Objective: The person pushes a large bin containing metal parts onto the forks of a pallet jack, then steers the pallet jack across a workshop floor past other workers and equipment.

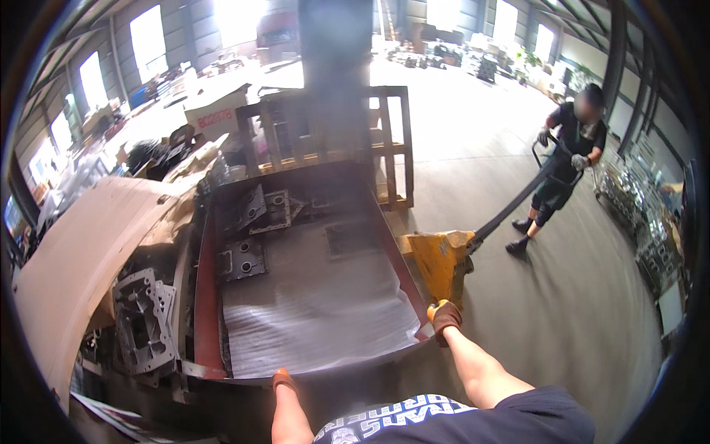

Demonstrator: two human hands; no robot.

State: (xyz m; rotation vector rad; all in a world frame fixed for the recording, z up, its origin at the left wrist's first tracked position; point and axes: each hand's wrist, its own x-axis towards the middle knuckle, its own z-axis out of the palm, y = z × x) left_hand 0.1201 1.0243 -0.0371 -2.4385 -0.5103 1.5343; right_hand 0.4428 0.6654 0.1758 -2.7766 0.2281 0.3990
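Sunlit warehouse hall, high windows and a grey concrete floor, and on my feed a dark-red, steel-walled open bin sits squarely ahead of the wearer. Its long sides appear to run away from us, near rim toward the body. Now the hands: the brown-gloved left hand is at that near rim, while the right hand, in a brown glove with yellow fingers, is at the near right corner, so it's the closer of the two to the yellow steel pallet jack alongside. Grasping or merely resting? I can't tell for either; the curl of the fingers is hidden. Inside the bin I've got a crinkled whitish liner at the near end, flat grey metal castings farther back. Over on the right, a dark-clothed co-worker has gloved hands on the jack's black handle. Lettering check: red characters on a pale cardboard box, bold white print across the wearer's dark shirt; no maker's mark I can read.
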